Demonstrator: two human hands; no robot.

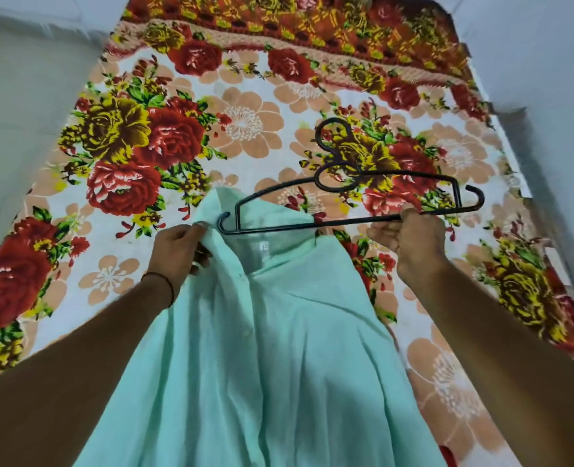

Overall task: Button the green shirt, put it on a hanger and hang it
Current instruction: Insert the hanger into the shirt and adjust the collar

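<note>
**Legible markings: none**

I log one item only: a small white tag (264,247) sewn inside the neck of the green shirt (262,348). It carries a dark printed mark, too small and blurred for me to read.

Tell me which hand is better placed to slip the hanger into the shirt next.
Right. The right hand grips the black hanger by its lower bar, with the hanger's other end at the collar of the green shirt. The left hand is occupied gripping the shirt beside the collar.
</note>
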